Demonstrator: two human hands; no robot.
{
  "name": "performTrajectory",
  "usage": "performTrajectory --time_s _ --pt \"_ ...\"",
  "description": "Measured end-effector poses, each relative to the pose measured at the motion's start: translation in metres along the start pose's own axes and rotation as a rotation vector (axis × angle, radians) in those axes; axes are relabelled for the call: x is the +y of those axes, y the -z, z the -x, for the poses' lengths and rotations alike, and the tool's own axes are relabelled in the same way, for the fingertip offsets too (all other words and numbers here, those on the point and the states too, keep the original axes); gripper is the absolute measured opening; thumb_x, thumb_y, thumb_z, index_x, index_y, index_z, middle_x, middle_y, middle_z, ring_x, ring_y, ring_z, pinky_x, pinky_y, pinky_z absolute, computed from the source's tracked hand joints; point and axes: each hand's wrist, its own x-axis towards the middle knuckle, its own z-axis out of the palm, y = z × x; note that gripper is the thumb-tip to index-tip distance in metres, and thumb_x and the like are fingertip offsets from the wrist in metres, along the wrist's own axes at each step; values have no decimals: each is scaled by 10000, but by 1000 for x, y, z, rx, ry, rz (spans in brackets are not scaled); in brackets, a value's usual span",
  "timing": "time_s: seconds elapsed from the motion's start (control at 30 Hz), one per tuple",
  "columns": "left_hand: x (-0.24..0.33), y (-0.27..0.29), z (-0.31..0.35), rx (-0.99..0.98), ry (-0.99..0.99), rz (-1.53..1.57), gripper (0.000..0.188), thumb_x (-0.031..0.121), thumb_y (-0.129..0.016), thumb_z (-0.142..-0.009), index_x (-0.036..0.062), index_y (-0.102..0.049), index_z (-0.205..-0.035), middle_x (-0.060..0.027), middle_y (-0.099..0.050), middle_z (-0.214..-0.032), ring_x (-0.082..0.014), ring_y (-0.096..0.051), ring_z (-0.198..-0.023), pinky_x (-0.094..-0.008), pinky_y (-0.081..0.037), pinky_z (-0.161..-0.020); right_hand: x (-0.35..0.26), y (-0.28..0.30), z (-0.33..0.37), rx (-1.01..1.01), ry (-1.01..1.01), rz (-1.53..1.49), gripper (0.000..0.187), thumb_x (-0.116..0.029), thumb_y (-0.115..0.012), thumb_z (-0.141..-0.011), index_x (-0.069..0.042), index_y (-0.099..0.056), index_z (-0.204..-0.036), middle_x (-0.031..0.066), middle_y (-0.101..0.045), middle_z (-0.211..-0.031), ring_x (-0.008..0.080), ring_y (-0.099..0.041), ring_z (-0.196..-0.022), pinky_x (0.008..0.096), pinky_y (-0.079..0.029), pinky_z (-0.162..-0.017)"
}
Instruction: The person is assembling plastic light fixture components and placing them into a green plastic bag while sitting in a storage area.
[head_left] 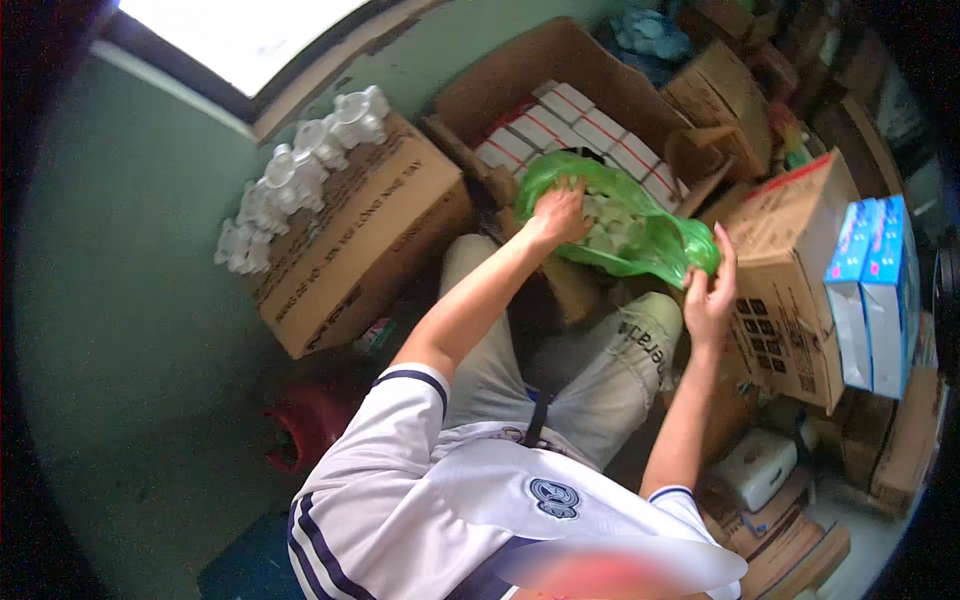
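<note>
A green plastic bag (645,262) lies spread with its mouth wide, over my knees and against an open cardboard box. Inside it is a heap of small whitish pieces (612,222), too blurred to name. My left hand (562,212) is closed on the left part of the bag's rim, its fingers curled at the opening beside the pieces. At the bag's bunched right end, my right hand (712,285) grips the plastic between thumb and fingers. Behind the bag, the open cardboard box (560,55) holds rows of small white boxes (590,125) with red stripes.
White plastic fittings (290,180) stand in a row on a closed carton (375,245) at left. Another carton (785,285) stands close by my right hand, with blue-and-white boxes (868,295) beside it. A red object (305,420) is low at left.
</note>
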Motion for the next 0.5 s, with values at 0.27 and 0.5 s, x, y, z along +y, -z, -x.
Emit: performTrajectory --time_s 0.27,0.5 --pt "-26 160 55 637 -103 -17 1022 242 -800 -814 177 -259 -1678 -336 -62 -1715 -560 -185 -1558 -588 -295 -1263 -38 -16 -25 71 23 475 565 -119 -610 -976 -1 -485 -1514 259 -565 -1478 393 -539 -1386 472 -401 -1181" --pt "-93 196 182 977 -90 351 674 155 -759 -879 100 -524 -1509 -228 -382 -1648 -407 -483 -1457 -490 -457 -1174 -128 -133 -51 88 495 282 370 -96 -704 -944 -42 -665 -1308 135 -699 -1244 271 -662 -1176 411 -502 -1049"
